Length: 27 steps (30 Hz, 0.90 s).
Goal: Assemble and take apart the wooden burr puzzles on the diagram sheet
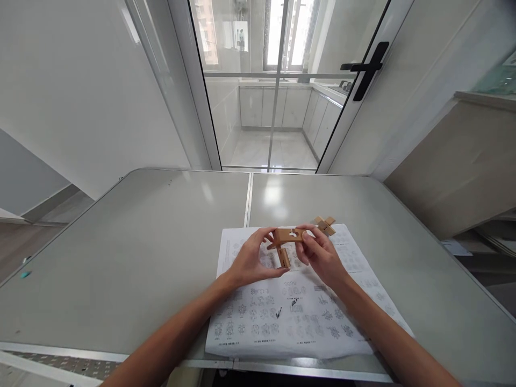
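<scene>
The light-brown wooden assembly of slotted bars point(284, 259) is held up between the two hands, above the far half of a white paper sheet printed with small diagrams point(290, 333). The left hand point(250, 262) grips it from the left, fingertips at its upper end and thumb under its lower end. The right hand point(321, 257) pinches the right end of its upper flat bar, which has a cut-out, between thumb and fingers. Just beyond the right hand, a crossed light-brown wooden piece point(324, 226) lies at the sheet's far edge on the pale grey-green bench point(161, 258)
</scene>
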Each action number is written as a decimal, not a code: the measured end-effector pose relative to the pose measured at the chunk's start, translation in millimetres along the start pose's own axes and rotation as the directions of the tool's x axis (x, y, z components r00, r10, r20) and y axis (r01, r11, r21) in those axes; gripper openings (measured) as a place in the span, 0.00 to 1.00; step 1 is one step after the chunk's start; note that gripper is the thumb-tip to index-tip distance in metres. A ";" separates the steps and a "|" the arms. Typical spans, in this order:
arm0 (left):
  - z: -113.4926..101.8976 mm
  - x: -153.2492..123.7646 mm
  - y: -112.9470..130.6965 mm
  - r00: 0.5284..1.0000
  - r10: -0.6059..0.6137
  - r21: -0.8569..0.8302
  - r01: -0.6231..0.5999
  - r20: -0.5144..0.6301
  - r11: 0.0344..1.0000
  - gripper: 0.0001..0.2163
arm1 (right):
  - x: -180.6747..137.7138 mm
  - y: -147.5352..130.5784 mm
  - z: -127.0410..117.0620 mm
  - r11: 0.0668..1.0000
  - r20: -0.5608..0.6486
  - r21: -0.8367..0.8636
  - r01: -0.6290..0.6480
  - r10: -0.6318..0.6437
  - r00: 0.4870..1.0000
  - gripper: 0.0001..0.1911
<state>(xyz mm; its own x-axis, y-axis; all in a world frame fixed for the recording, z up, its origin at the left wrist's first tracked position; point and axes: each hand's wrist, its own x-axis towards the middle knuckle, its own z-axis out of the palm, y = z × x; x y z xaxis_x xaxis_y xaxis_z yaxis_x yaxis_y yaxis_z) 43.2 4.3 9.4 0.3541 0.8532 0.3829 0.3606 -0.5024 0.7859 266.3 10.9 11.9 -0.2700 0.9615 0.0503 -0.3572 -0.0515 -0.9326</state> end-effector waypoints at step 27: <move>4.5 -0.2 6.9 0.977 -0.082 0.020 0.088 -0.195 0.996 0.38 | 0.8 36.2 3.6 0.428 0.138 -0.873 0.235 -0.246 0.959 0.10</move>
<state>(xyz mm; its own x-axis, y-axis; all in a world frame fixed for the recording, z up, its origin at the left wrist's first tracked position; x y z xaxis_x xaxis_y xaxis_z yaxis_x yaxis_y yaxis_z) 49.5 0.0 12.5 0.1484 0.9024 0.4044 0.4076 -0.4284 0.8064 250.0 8.9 -20.5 -0.2945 0.8980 0.3268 0.5642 0.4394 -0.6990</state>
